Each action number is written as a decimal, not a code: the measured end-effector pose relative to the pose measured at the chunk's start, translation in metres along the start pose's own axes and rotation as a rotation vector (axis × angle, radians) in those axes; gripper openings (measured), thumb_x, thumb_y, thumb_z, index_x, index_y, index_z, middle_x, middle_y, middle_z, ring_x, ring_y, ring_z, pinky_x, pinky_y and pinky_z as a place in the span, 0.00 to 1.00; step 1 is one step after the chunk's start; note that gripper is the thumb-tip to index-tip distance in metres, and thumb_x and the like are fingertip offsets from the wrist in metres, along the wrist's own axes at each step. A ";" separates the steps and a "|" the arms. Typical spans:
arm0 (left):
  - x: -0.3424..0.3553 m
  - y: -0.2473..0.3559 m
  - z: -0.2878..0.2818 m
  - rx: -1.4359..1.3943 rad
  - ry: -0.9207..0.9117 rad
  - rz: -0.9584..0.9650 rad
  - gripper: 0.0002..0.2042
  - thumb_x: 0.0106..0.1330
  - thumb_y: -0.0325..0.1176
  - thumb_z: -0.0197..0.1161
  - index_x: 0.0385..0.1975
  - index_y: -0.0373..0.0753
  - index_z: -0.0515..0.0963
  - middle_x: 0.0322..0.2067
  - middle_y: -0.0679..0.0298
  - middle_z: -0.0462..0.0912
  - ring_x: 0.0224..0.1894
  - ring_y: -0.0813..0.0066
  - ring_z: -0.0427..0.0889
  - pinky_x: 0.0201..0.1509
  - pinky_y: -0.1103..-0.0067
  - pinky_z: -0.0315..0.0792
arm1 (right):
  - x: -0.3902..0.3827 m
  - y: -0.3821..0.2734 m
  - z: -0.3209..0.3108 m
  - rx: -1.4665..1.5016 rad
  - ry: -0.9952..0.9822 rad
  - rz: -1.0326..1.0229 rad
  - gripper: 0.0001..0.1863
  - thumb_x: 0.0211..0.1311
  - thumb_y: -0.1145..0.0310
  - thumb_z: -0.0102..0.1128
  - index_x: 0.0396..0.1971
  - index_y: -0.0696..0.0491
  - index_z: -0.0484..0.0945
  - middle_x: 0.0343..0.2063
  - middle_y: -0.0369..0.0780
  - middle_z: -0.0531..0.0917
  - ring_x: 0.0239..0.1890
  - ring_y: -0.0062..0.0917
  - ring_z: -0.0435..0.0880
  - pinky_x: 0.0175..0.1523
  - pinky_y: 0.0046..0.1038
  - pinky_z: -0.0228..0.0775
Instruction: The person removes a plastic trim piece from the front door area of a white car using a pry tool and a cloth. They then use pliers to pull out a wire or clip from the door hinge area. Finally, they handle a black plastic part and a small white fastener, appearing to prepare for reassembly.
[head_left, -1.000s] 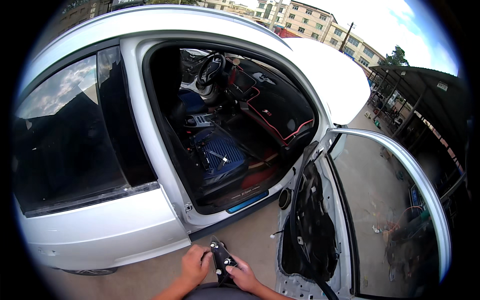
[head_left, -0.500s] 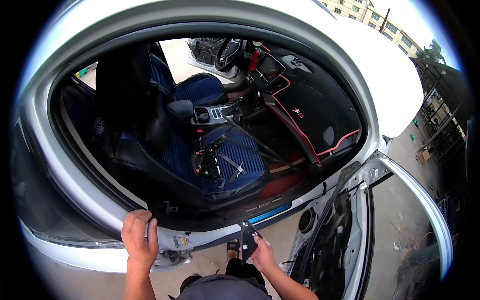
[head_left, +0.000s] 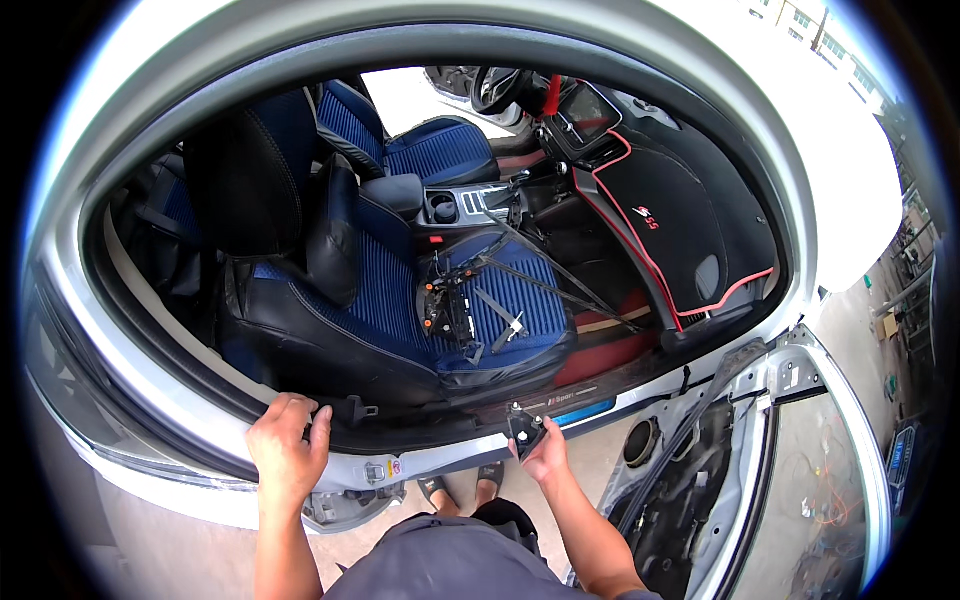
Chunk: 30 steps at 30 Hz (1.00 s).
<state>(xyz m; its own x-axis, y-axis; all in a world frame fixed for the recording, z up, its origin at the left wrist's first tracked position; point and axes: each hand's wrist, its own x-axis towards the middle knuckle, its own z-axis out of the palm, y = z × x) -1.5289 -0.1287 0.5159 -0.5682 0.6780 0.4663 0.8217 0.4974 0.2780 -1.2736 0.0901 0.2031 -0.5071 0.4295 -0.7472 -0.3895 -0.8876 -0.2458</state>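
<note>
My left hand [head_left: 288,445] is at the white door pillar [head_left: 205,425] of a car, its fingers curled over the inner edge. Close by, a seat belt tongue [head_left: 363,409] shows against the dark trim. Above the sill, my right hand [head_left: 549,456] grips a small black triangular trim piece [head_left: 524,430] with pale fasteners on it. Beyond both hands is a blue and black front seat [head_left: 385,275]. On its cushion lie a black plastic and metal assembly [head_left: 452,310] with orange bits and a thin grey bracket [head_left: 503,317].
At right, the open front door [head_left: 690,480] has its inner panel off, and a round speaker [head_left: 642,441] shows. A black dashboard cover [head_left: 680,225] with red edging lies past the seat. Below the sill are my sandalled feet [head_left: 488,480] on concrete.
The car interior has shifted rightward in view and looks closer. My right hand has risen and turned the trim piece. My left hand stays at the pillar. Both feet now show.
</note>
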 end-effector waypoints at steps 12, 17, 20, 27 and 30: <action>-0.005 -0.005 -0.004 0.112 -0.149 0.002 0.07 0.53 0.30 0.73 0.26 0.36 0.81 0.29 0.62 0.82 0.26 0.61 0.83 0.28 0.71 0.74 | 0.115 -0.021 0.098 -0.206 -0.210 -0.004 0.19 0.74 0.46 0.47 0.49 0.44 0.77 0.43 0.33 0.85 0.46 0.26 0.82 0.51 0.42 0.74; -0.012 -0.013 -0.010 0.186 -0.184 0.022 0.08 0.54 0.33 0.72 0.26 0.39 0.79 0.29 0.64 0.80 0.27 0.66 0.83 0.27 0.72 0.75 | 0.148 -0.012 0.109 -0.328 -0.126 0.013 0.20 0.70 0.46 0.58 0.48 0.44 0.70 0.28 0.31 0.64 0.28 0.23 0.66 0.56 0.40 0.76; -0.014 -0.015 -0.001 0.205 -0.175 0.054 0.08 0.54 0.33 0.71 0.27 0.39 0.79 0.31 0.64 0.80 0.28 0.67 0.83 0.26 0.73 0.75 | 0.157 0.022 0.087 -0.485 -0.021 0.115 0.14 0.68 0.57 0.62 0.45 0.46 0.70 0.23 0.30 0.59 0.22 0.19 0.61 0.50 0.42 0.81; -0.032 -0.016 0.016 0.297 -0.189 -0.005 0.10 0.51 0.29 0.73 0.31 0.36 0.79 0.35 0.61 0.82 0.32 0.65 0.84 0.28 0.75 0.76 | 0.164 0.094 0.074 -1.141 -0.049 0.087 0.04 0.62 0.69 0.58 0.34 0.51 0.79 0.21 0.32 0.70 0.21 0.21 0.70 0.40 0.33 0.82; -0.030 -0.016 0.025 0.291 -0.199 0.047 0.10 0.53 0.26 0.73 0.32 0.34 0.79 0.37 0.56 0.84 0.34 0.61 0.85 0.32 0.77 0.78 | 0.238 0.108 0.038 -1.535 -0.152 -0.281 0.10 0.58 0.68 0.59 0.35 0.58 0.80 0.28 0.48 0.82 0.27 0.41 0.79 0.46 0.35 0.78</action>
<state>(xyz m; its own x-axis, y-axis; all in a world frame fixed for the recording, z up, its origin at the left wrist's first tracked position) -1.5260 -0.1431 0.4767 -0.5511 0.7818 0.2917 0.8165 0.5773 -0.0045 -1.4655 0.1030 0.0219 -0.6620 0.5319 -0.5280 0.5960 -0.0535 -0.8012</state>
